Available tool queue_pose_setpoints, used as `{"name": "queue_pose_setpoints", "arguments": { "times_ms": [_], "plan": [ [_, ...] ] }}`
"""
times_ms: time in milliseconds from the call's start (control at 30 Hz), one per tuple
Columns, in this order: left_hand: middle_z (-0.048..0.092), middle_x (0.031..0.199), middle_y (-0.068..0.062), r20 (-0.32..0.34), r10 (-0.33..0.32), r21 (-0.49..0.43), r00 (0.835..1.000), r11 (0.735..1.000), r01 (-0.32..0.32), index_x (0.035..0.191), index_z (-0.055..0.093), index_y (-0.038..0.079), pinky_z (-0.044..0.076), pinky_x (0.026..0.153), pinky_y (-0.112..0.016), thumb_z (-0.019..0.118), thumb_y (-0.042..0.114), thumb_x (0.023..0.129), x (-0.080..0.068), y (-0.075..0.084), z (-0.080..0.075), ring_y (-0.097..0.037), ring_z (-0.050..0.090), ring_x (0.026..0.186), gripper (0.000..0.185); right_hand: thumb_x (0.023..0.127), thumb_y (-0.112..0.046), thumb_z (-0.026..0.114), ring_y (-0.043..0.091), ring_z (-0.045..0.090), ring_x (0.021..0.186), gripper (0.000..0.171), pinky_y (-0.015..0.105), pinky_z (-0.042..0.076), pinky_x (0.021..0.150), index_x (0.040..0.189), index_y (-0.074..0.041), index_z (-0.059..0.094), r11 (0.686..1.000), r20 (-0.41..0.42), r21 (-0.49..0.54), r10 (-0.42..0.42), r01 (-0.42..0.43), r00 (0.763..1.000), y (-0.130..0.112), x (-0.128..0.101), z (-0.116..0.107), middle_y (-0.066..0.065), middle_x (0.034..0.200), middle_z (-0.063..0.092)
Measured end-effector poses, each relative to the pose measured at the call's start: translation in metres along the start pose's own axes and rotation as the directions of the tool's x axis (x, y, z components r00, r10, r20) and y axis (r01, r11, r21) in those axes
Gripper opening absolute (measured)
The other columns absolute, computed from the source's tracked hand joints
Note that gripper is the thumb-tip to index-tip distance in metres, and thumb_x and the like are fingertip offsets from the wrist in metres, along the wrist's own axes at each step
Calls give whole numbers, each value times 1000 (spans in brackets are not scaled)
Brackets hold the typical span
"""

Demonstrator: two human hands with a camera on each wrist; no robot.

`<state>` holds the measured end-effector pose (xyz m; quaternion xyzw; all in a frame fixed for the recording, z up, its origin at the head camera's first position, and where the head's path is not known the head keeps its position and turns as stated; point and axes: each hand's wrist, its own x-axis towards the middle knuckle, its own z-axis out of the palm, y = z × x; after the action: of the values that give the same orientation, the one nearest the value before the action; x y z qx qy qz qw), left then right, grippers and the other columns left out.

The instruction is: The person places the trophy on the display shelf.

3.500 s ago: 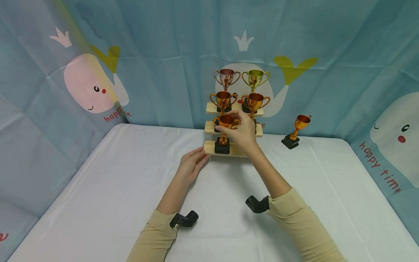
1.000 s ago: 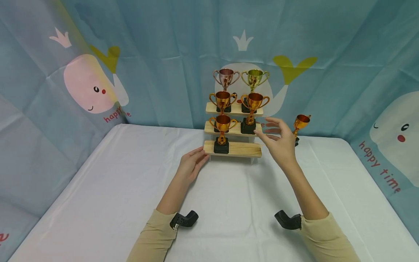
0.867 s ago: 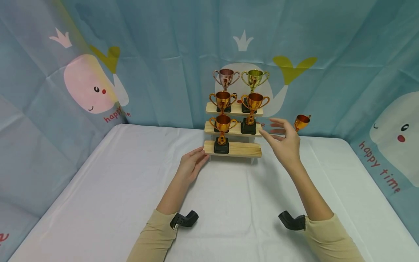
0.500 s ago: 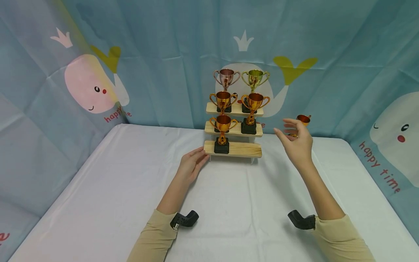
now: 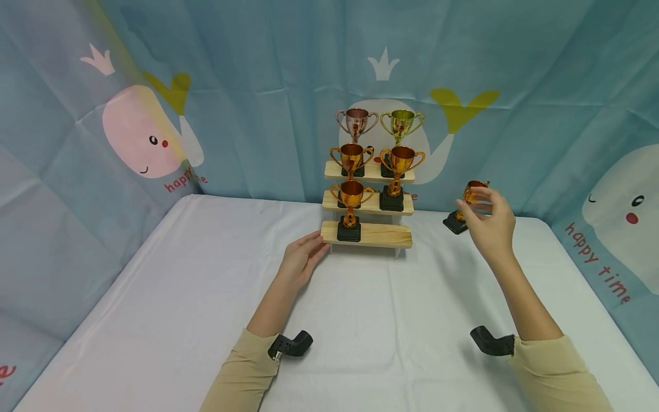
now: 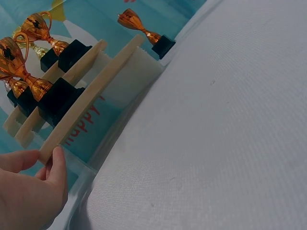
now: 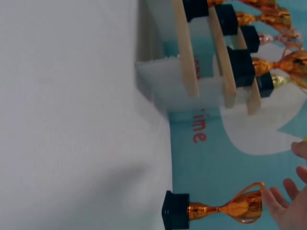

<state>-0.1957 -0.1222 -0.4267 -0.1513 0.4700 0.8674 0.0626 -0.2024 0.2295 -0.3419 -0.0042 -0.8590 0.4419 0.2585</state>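
A white-clothed worktop [image 5: 206, 297] carries a three-step wooden shelf [image 5: 368, 234] at twelve o'clock and a lone orange trophy [image 5: 460, 216] at two o'clock.

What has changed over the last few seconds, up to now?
The right hand let go of the orange trophy on the bottom shelf and swung right to the loose trophy on the table; its fingers are spread at the cup, not yet gripping. The left hand stays touching the wooden rack. The five shelved trophies have not moved.
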Motion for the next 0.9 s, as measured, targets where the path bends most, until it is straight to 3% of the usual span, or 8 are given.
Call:
{"name": "queue_pose_setpoints", "arguments": {
  "times_ms": [133, 267, 367, 567, 700, 767, 900],
  "plan": [
    [45, 154, -25, -6, -1, 5, 1000, 1000, 1, 152, 46, -10, 58, 107, -24, 55, -2, 108, 0, 0, 0, -31, 51, 140, 45, 103, -19, 71, 37, 61, 119, 46, 26, 60, 97, 141, 4, 59, 999, 3, -26, 21, -21, 1000, 4, 4, -6, 22, 138, 59],
    [47, 153, -24, -10, -3, 6, 1000, 1000, 3, 152, 47, -9, 59, 104, -23, 55, -1, 108, 0, 1, -1, -31, 53, 140, 45, 103, -18, 70, 39, 60, 122, 46, 50, 60, 106, 141, 5, 58, 998, -5, -52, 27, -27, 1000, 10, 8, -9, 23, 140, 58],
    [47, 153, -24, -10, -2, 7, 1000, 1000, 2, 152, 47, -9, 59, 104, -22, 55, -1, 108, 0, 1, -1, -31, 53, 139, 45, 103, -17, 70, 38, 60, 123, 47, 48, 60, 107, 142, 5, 58, 997, -9, -67, 31, -32, 999, 15, 11, -11, 23, 142, 58],
    [45, 154, -26, -13, 0, 5, 1000, 1000, 0, 151, 47, -10, 58, 107, -25, 55, -2, 108, 1, 0, -2, -32, 51, 141, 44, 104, -18, 69, 40, 57, 126, 50, 26, 58, 101, 147, 3, 55, 996, 10, -78, 50, -49, 999, 23, 18, -17, 25, 143, 54],
    [45, 154, -26, -15, -1, 3, 1000, 1000, 1, 151, 47, -10, 58, 108, -27, 54, -3, 108, 1, 0, -2, -32, 51, 141, 44, 104, -19, 67, 44, 54, 130, 54, 25, 57, 101, 150, 3, 51, 995, 41, -91, 55, -51, 998, 29, 25, -19, 27, 146, 51],
    [46, 154, -25, -18, -4, -1, 1000, 1000, 4, 151, 48, -10, 58, 107, -27, 55, -3, 108, 1, 0, -2, -32, 52, 141, 44, 104, -19, 66, 47, 52, 132, 55, 30, 57, 104, 151, 4, 50, 995, 60, -93, 51, -45, 997, 31, 29, -20, 28, 147, 49],
    [46, 154, -25, -9, -2, -2, 1000, 1000, 2, 151, 47, -9, 59, 107, -26, 54, -3, 108, 1, 0, -2, -32, 52, 141, 44, 105, -20, 65, 51, 48, 136, 57, 54, 54, 112, 153, 5, 47, 995, 103, -91, 48, -39, 994, 33, 35, -22, 31, 152, 43]
  ]
}}
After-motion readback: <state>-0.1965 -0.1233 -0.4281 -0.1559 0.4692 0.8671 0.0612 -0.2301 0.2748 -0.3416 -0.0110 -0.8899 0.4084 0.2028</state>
